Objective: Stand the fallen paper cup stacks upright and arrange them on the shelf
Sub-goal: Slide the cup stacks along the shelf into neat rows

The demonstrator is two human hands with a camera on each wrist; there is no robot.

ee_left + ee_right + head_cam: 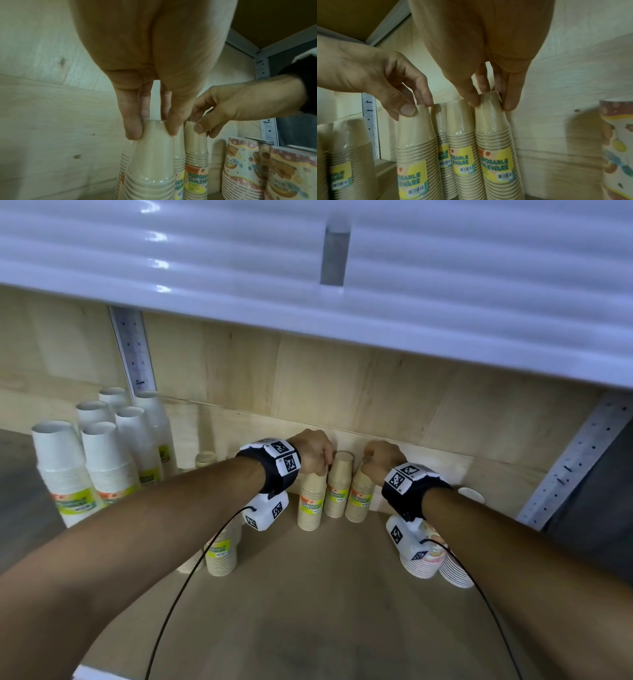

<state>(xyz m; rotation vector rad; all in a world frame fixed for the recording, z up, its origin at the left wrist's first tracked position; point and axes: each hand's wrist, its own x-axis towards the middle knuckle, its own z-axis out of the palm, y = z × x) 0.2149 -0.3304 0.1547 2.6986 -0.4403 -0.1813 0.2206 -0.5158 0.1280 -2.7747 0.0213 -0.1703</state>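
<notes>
Three wrapped stacks of brown paper cups with yellow labels stand close together at the back of the wooden shelf board [325, 594]. My left hand [323, 469] pinches the top of the left stack [310, 501]; in the left wrist view its fingers [133, 129] grip that stack [150, 155]. My right hand [366, 463] pinches the top of the right stack [358, 498], which leans slightly toward the middle stack [339, 484]. In the right wrist view the right hand [491, 102] holds its stack [494, 135], with the left hand [412, 106] on the neighbouring stack [414, 142].
Several tall white cup stacks [102, 460] stand at the left. More brown stacks [221, 556] sit under my left forearm. Patterned cup stacks [424, 559] stand under my right wrist. A white shelf [308, 302] hangs low overhead, and a metal upright [575, 460] borders the right.
</notes>
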